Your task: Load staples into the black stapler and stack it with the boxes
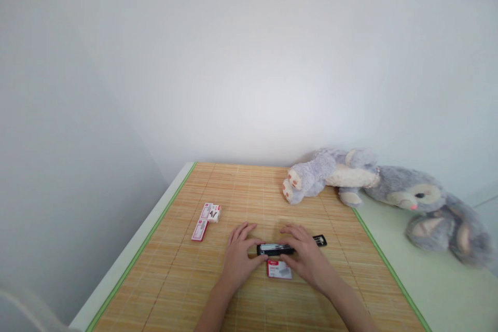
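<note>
A black stapler [280, 248] lies across the bamboo mat [187, 290], its far end sticking out to the right. My left hand [239, 259] rests on the mat with thumb and fingers closed on the stapler's left end. My right hand [305, 257] covers the stapler's middle and right part, fingers curled over it. A small red and white staple box [278, 269] lies on the mat just below the stapler, between my two hands.
An opened red and white staple box [208, 218] with its sleeve lies to the left on the mat. A grey plush rabbit [389, 192] lies at the back right, partly on the pale green surface [447, 290]. White walls stand behind and to the left.
</note>
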Demonstrator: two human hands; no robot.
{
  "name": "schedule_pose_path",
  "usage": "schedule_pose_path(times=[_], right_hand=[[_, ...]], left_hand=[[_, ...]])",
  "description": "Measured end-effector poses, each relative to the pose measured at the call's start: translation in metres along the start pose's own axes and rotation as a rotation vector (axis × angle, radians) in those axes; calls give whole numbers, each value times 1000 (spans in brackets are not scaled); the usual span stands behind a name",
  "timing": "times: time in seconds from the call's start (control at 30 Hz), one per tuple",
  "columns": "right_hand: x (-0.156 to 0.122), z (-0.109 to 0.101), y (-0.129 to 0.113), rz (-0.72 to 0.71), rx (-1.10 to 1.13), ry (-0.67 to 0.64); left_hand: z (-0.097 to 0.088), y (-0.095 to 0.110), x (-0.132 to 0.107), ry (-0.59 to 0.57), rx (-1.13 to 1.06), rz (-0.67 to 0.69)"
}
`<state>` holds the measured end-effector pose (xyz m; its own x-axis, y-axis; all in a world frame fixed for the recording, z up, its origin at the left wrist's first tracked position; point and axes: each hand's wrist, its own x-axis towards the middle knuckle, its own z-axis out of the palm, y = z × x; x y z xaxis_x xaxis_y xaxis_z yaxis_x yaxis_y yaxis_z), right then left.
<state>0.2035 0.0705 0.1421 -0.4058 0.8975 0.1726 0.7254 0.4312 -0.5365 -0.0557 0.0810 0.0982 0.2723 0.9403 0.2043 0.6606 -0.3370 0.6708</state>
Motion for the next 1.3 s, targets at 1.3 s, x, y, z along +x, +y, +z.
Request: schedule_pose_path(times=[1.3], right_hand=[[52, 0, -21, 22, 8, -239]], left_hand=[[-4, 1, 2, -75, 10, 40]])
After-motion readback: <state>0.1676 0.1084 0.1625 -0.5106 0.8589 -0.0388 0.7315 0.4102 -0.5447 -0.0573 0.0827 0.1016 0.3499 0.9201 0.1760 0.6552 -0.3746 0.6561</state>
